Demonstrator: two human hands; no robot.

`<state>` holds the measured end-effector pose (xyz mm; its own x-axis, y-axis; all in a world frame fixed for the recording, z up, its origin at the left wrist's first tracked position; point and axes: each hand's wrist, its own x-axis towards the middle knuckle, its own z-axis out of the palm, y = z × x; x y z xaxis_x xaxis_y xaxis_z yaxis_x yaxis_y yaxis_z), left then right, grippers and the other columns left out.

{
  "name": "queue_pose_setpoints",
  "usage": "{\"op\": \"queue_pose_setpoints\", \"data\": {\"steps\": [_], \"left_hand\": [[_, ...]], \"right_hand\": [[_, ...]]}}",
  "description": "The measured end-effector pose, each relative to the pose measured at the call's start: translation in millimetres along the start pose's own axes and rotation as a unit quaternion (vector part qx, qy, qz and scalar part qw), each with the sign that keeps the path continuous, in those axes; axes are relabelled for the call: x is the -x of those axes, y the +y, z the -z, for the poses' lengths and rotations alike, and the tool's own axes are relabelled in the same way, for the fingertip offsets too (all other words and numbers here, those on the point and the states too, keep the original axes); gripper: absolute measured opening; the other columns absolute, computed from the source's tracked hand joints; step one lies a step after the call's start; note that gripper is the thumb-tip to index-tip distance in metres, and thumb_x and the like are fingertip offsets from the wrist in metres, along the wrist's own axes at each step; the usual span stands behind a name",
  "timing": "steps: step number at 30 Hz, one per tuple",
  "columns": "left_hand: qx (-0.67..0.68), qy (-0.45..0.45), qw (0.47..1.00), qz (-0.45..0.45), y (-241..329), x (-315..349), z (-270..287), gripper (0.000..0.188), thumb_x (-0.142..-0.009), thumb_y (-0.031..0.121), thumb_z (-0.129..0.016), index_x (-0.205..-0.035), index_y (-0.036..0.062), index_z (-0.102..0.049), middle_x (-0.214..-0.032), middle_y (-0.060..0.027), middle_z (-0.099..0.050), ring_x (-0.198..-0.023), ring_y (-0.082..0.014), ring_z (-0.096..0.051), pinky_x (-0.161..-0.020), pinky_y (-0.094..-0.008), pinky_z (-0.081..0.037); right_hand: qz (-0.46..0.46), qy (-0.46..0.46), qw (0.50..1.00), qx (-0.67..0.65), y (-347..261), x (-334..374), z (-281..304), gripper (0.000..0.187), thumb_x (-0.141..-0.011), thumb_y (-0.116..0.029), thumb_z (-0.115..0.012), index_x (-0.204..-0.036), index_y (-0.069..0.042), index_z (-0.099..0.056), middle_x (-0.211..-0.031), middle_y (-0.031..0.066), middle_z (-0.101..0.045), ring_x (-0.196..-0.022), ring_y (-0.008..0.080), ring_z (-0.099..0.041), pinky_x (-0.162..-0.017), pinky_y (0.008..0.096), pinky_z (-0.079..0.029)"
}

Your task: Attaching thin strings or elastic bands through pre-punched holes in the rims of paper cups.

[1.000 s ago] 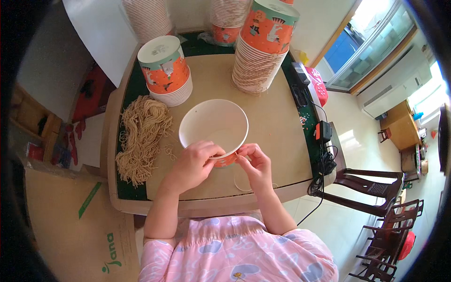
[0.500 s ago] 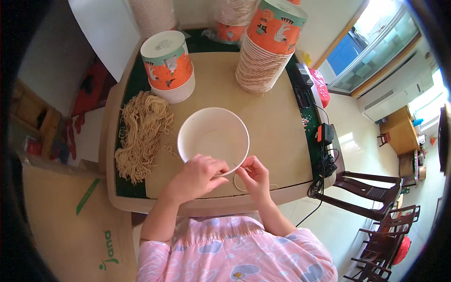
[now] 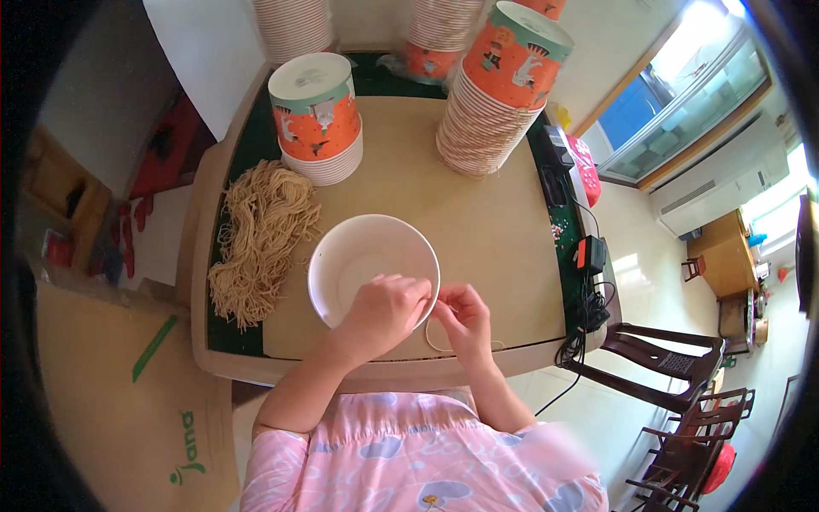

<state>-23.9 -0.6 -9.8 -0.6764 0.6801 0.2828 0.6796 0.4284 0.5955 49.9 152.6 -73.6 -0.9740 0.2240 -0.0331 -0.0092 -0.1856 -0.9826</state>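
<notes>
A white paper bucket stands on the table in front of me, its open mouth facing up and towards me. My left hand reaches over the near rim into it, fingers curled closed near the right inner wall; what they hold is hidden. Just outside the rim on the right, my right hand pinches a thin beige cord against the bucket. The cord's free length loops below that hand on the table. Left of the bucket lies a tangled bundle of beige cords.
Behind stand a shorter stack of orange printed buckets and a taller stack with cords hanging along its rims. A black cable bundle runs along the table's right edge, beside a dark chair. A cardboard box is at lower left.
My left hand has moved from the near rim further right and deeper into the bucket. The bucket has tilted towards me and shifted slightly left. My right hand stays at the rim.
</notes>
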Motion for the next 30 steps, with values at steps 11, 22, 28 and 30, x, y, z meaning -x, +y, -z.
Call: {"op": "queue_pose_setpoints", "data": {"steps": [11, 22, 28, 30], "left_hand": [[0.211, -0.023, 0.963, 0.163, 3.2, 5.7, 11.6, 0.01, -0.086, 0.007, -0.061, -0.088, -0.0017, -0.06, -0.08, -0.0129, -0.067, -0.074, -0.0208, -0.067, -0.067, -0.0317, -0.053], [0.279, 0.055, 0.944, 0.166, -2.8, 4.6, -1.5, 0.044, -0.08, -0.004, -0.059, -0.121, 0.0023, -0.044, -0.077, -0.0101, -0.064, -0.071, -0.0185, -0.066, -0.065, -0.031, -0.053], [0.563, -0.017, 0.785, 0.259, -29.0, -1.8, 3.9, 0.033, -0.085, -0.002, -0.051, -0.117, -0.0004, -0.046, -0.077, -0.0046, -0.056, -0.073, -0.0152, -0.061, -0.074, -0.0289, -0.052], [0.633, -0.026, 0.713, 0.3, -37.8, -2.5, 5.2, 0.031, -0.086, 0.0, -0.049, -0.116, 0.0, -0.046, -0.083, -0.0066, -0.058, -0.075, -0.0162, -0.061, -0.075, -0.0315, -0.052]], "right_hand": [[0.036, -0.018, 0.997, 0.065, -38.4, 6.2, -21.2, 0.041, -0.089, 0.009, -0.052, -0.127, -0.006, -0.045, -0.105, 0.0085, -0.062, -0.072, 0.01, -0.061, -0.061, 0.0234, -0.053], [0.13, -0.028, 0.95, 0.283, -49.6, -7.6, -26.3, 0.04, -0.085, 0.002, -0.062, -0.124, -0.006, -0.051, -0.085, 0.0085, -0.064, -0.066, 0.0131, -0.062, -0.059, 0.0277, -0.051], [0.095, -0.042, 0.948, 0.301, -56.9, -11.5, -24.8, 0.029, -0.083, 0.002, -0.064, -0.111, -0.003, -0.057, -0.085, 0.008, -0.064, -0.066, 0.0131, -0.062, -0.059, 0.0254, -0.052], [0.099, -0.042, 0.949, 0.298, -54.4, -13.5, -21.1, 0.023, -0.083, -0.001, -0.066, -0.105, -0.003, -0.06, -0.085, 0.0108, -0.064, -0.065, 0.017, -0.063, -0.059, 0.0277, -0.051]]}}
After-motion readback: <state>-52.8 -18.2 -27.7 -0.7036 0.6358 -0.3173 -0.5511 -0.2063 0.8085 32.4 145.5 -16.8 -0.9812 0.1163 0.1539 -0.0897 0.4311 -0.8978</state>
